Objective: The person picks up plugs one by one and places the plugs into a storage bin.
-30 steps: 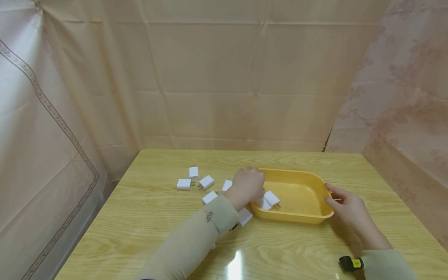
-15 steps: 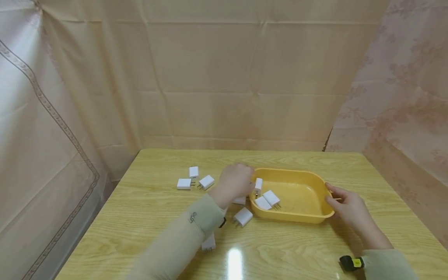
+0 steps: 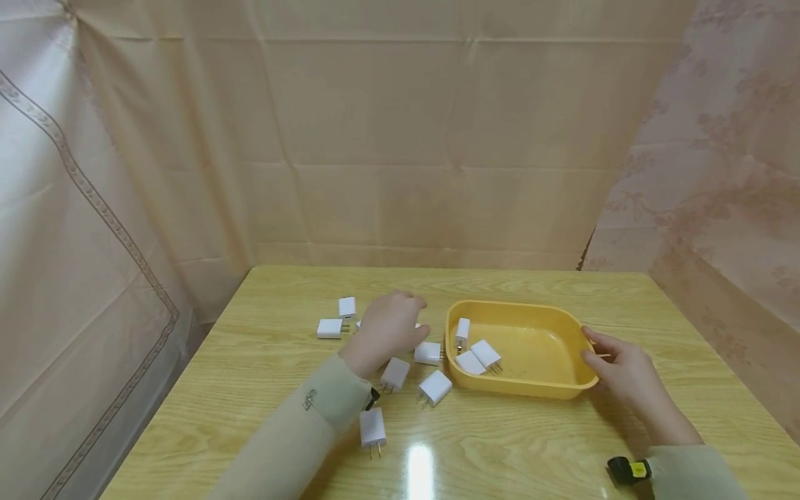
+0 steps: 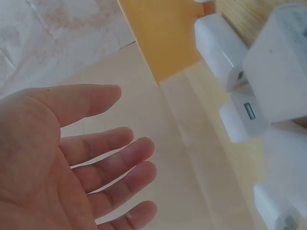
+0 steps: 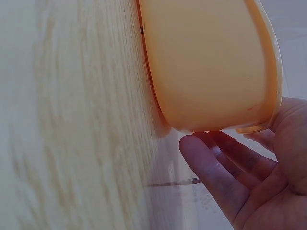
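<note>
My left hand [image 3: 389,326] hovers over the scattered white USB wall chargers [image 3: 395,373], left of the yellow plastic basin [image 3: 521,389]. In the left wrist view this left hand [image 4: 72,158] has its fingers spread and holds nothing, with several chargers [image 4: 244,112] off to its side. Three chargers lie inside the basin at its left end, one charger [image 3: 462,332] against the wall and a pair [image 3: 485,353] side by side. My right hand [image 3: 625,368] grips the basin's right end; the right wrist view shows fingers [image 5: 211,167] against the outer wall [image 5: 206,72].
Around the left hand lie more chargers, one [image 3: 373,426] nearest me and others farther left [image 3: 329,328]. The wood-grain table [image 3: 512,451] ends at hanging cloth [image 3: 375,139]. A black and yellow device [image 3: 628,471] sits at the right sleeve.
From the basin's left end my left hand has moved left and its fingers have spread. A third charger has come into sight in the basin. The right hand and basin have stayed put.
</note>
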The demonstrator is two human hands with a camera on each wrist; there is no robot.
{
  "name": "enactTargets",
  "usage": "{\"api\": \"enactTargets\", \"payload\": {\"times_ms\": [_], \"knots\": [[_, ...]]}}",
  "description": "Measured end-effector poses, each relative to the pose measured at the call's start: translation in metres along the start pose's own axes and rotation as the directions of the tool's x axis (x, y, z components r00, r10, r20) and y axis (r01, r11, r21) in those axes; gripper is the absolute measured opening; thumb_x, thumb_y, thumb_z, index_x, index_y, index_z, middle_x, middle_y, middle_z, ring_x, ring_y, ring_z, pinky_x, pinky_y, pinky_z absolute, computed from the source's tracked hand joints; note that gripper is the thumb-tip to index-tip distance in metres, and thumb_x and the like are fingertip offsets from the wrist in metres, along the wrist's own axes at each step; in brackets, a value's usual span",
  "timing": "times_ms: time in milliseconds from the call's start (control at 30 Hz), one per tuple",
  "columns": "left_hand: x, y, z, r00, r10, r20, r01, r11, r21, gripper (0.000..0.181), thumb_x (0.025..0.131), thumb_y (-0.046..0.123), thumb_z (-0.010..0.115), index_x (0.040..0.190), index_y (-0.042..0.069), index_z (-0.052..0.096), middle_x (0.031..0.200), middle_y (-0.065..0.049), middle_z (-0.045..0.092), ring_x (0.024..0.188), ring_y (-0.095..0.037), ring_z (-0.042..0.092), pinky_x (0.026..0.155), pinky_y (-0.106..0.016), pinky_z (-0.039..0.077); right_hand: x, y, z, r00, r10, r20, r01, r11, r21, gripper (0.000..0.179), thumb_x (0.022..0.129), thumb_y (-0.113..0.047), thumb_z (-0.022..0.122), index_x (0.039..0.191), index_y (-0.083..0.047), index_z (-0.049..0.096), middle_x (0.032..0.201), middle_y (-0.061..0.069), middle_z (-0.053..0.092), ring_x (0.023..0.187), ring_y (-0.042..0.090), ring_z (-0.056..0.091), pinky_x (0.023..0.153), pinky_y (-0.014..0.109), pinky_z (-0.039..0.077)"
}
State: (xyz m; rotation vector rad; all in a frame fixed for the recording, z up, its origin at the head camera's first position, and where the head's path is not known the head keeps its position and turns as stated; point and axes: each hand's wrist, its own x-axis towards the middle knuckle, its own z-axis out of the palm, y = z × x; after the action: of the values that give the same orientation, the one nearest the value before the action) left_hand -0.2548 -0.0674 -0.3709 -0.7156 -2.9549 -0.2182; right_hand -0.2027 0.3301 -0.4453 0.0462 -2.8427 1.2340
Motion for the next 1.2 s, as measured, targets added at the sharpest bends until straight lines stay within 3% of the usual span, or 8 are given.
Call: {"api": "enactTargets", "payload": {"times_ms": [167, 367, 500, 700, 933, 1200], "knots": [[-0.006, -0.006, 0.002, 1.000, -0.022, 0.016, 0.022, 1.000, -0.017, 0.042, 0.094, 0.033, 0.067, 0.130, 0.011, 0.069, 0.130, -0.007, 0.066, 0.120, -0.027, 0.062, 0.094, -0.044, 0.053, -0.001, 0.000, 0.001, 1.000, 0.016, 0.006, -0.016, 1.000, 0.007, 0.060, 0.105, -0.028, 0.059, 0.153, 0.002, 0.041, 0.124, 0.034, 0.059, 0.090, 0.027, 0.066, 0.062, 0.033, 0.059], [-0.016, -0.016, 0.003, 1.000, -0.016, -0.024, 0.015, 0.999, -0.044, 0.044, 0.093, 0.034, 0.070, 0.129, 0.010, 0.069, 0.130, -0.009, 0.067, 0.119, -0.030, 0.062, 0.096, -0.046, 0.052, 0.000, -0.001, 0.002, 1.000, 0.015, 0.010, -0.016, 1.000, 0.005, 0.060, 0.105, -0.028, 0.059, 0.153, 0.001, 0.040, 0.124, 0.034, 0.059, 0.090, 0.027, 0.065, 0.062, 0.033, 0.059], [-0.024, -0.023, 0.002, 0.999, -0.046, -0.016, 0.045, 0.996, -0.073, 0.045, 0.093, 0.035, 0.070, 0.131, 0.010, 0.069, 0.132, -0.010, 0.066, 0.121, -0.031, 0.060, 0.096, -0.048, 0.052, 0.001, 0.000, 0.002, 1.000, 0.006, 0.005, -0.006, 1.000, 0.005, 0.060, 0.105, -0.028, 0.058, 0.153, 0.001, 0.040, 0.125, 0.035, 0.058, 0.091, 0.027, 0.066, 0.062, 0.033, 0.059], [-0.032, -0.033, 0.006, 0.997, -0.076, -0.021, 0.074, 0.994, -0.086, 0.043, 0.092, 0.031, 0.071, 0.129, 0.010, 0.070, 0.129, -0.011, 0.067, 0.118, -0.031, 0.063, 0.087, -0.048, 0.055, 0.000, 0.004, 0.002, 1.000, -0.012, -0.011, 0.012, 0.999, 0.040, 0.058, 0.105, -0.025, 0.058, 0.152, 0.003, 0.040, 0.124, 0.037, 0.058, 0.086, 0.021, 0.067, 0.060, 0.036, 0.060], [-0.030, -0.036, 0.016, 0.998, -0.059, -0.010, 0.058, 0.995, -0.084, 0.043, 0.092, 0.034, 0.071, 0.127, 0.009, 0.070, 0.123, -0.010, 0.070, 0.110, -0.030, 0.065, 0.082, -0.047, 0.057, -0.003, 0.009, 0.000, 1.000, 0.004, -0.021, -0.003, 0.999, 0.047, 0.058, 0.105, -0.025, 0.059, 0.152, 0.003, 0.041, 0.124, 0.036, 0.059, 0.084, 0.018, 0.067, 0.061, 0.035, 0.060], [-0.032, -0.044, 0.024, 0.995, -0.102, 0.003, 0.101, 0.989, -0.110, 0.044, 0.092, 0.035, 0.072, 0.127, 0.008, 0.071, 0.119, -0.009, 0.071, 0.105, -0.026, 0.067, 0.083, -0.044, 0.056, -0.002, 0.005, 0.003, 1.000, -0.003, -0.015, 0.004, 0.998, 0.066, 0.057, 0.105, -0.023, 0.058, 0.152, 0.003, 0.040, 0.125, 0.037, 0.058, 0.084, 0.019, 0.067, 0.061, 0.036, 0.060]]}}
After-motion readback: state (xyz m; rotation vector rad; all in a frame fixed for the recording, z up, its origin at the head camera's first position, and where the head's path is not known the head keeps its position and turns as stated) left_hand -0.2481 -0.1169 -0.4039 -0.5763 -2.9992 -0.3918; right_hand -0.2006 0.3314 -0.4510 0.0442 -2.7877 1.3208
